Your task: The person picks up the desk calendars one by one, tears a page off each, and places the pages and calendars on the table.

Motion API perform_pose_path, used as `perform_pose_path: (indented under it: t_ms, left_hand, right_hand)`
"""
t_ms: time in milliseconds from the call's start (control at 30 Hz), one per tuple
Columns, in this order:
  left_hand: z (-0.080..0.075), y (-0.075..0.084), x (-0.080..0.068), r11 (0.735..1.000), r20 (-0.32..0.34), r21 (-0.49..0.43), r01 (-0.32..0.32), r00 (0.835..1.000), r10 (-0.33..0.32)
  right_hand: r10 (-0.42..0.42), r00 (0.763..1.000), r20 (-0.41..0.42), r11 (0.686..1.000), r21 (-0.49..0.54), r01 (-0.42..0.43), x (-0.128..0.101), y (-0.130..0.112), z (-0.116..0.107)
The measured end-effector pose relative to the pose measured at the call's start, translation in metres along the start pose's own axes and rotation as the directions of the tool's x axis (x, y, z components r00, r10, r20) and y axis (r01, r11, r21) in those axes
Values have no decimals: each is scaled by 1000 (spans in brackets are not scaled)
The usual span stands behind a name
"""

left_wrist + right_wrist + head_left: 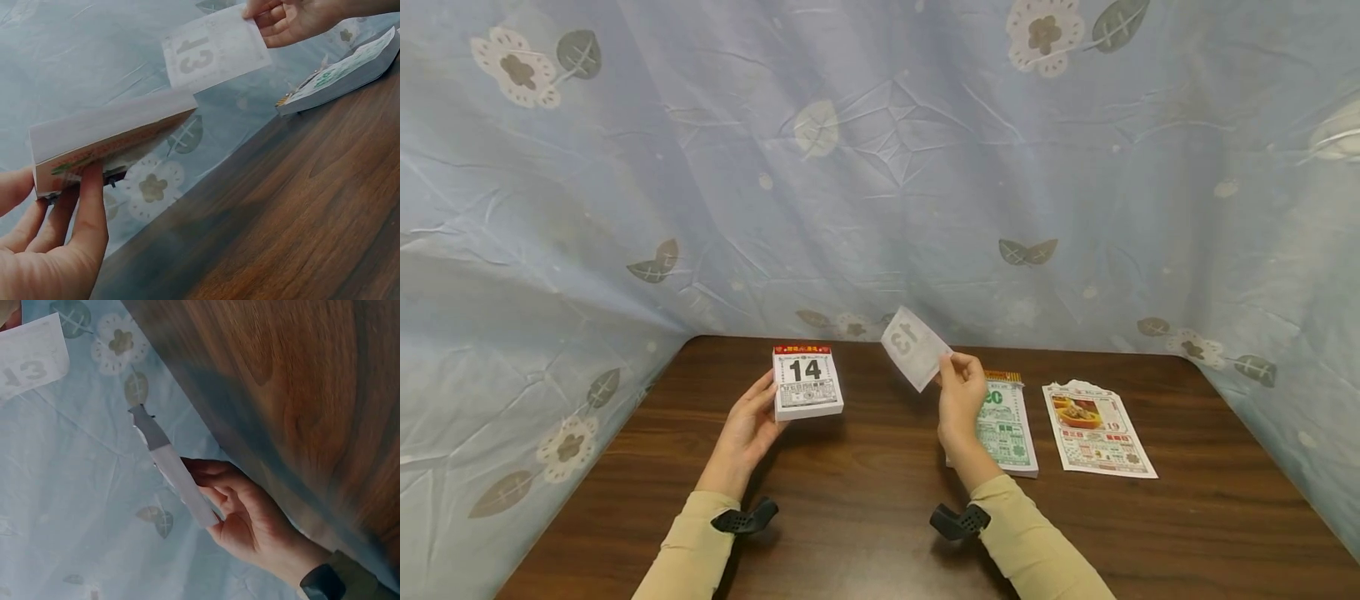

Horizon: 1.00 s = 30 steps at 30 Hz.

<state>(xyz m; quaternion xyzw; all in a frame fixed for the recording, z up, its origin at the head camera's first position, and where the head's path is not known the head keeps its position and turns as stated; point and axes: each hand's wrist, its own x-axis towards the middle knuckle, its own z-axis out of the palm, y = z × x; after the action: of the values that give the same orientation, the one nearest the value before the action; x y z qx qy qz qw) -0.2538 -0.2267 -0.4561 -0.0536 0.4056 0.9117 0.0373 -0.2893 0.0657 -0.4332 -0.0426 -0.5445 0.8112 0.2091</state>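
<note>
In the head view my left hand (750, 425) grips a small thick tear-off calendar (808, 383) by its left side, with a red header and a large black 14 facing up. The left wrist view shows fingers (92, 212) under its back. My right hand (961, 400) pinches a loose calendar sheet (913, 346) by its lower right corner, and a reversed 13 shows through the paper. This sheet is apart from the block, up and to its right. Below and behind the right hand lies a second calendar (1011, 429) with green print, partly hidden by that hand.
A torn-off sheet (1101, 429) with a food picture and a 19 lies flat to the right of the green calendar. Everything rests on a dark wooden table (865, 500). A pale blue floral cloth (880, 208) hangs behind the table and along its sides.
</note>
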Motion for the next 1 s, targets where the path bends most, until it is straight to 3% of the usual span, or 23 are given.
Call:
perform_pose_path:
  t_ms: [233,367,467,567,667,767,867,1000]
  left_hand:
    - [-5,1,0,999,-17,32,22,1000,-21]
    - [-5,3,-1,996,-38,74,49,998,-46]
    - [-5,4,-1,990,-73,110,85,994,-78]
    - [-5,5,1,982,-99,144,121,989,-107]
    - [-6,4,3,975,-101,178,133,988,-116]
    - [-7,3,3,968,-95,214,131,989,-113]
    - [-9,2,3,966,-106,222,134,988,-112]
    - [-11,0,2,965,-116,220,140,986,-116]
  right_hand:
    - [-73,996,45,987,-139,79,0,-8,-4]
    - [-143,987,74,950,-269,157,2,-2,-5]
    - [-232,965,122,914,-312,259,3,4,-5]
    - [-364,913,181,841,-357,406,4,7,-5]
    - [-503,825,258,725,-394,565,5,10,-5]
    - [-588,738,331,615,-409,674,6,12,-5]
    - [-613,685,394,554,-405,728,5,14,-6]
    - [-615,645,453,507,-399,764,4,14,-6]
